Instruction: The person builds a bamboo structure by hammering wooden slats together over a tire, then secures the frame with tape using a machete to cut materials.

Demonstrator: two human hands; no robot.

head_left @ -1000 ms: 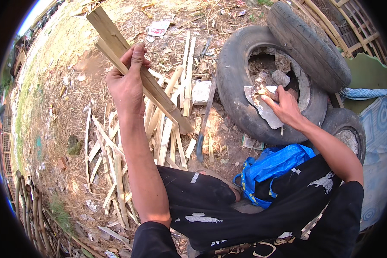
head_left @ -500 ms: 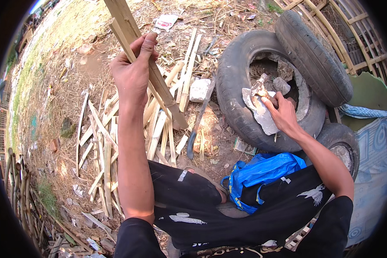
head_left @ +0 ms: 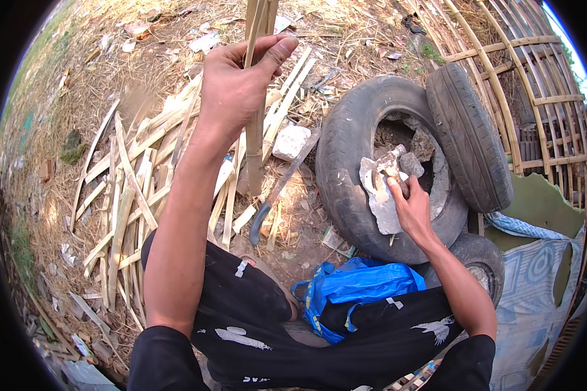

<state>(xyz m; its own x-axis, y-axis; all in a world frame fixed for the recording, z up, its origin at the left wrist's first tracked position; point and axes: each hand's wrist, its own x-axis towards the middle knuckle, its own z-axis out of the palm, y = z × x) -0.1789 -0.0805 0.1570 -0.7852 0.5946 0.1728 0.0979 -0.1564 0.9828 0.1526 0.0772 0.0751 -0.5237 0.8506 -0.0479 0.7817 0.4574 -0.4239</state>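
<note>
My left hand [head_left: 241, 81] is raised at the upper middle, its fingers closed round a split bamboo slat [head_left: 255, 140]. The slat stands nearly upright, a thinner strip seeming to run along it, and its top leaves the picture. On the right, my right hand [head_left: 412, 205] reaches into the large tyre [head_left: 340, 153], fingers curled on a brown stone [head_left: 400, 187] partly hidden by them. Under that hand lies a pale broken slab [head_left: 383, 212], beside a grey stone [head_left: 411, 164]. A machete [head_left: 284, 187] with a blue handle lies on the ground between my hands.
Several loose bamboo strips [head_left: 127, 195] are piled at left. A white block [head_left: 291, 142] lies by the machete. Another tyre [head_left: 469, 137] leans on the large one, near a bamboo lattice [head_left: 535, 85]. A blue bag [head_left: 365, 287] lies by my legs.
My left hand has shifted right with the bamboo slat, which has swung from a slant to nearly upright. My right hand stays at the stone in the tyre. The whole view has turned a little.
</note>
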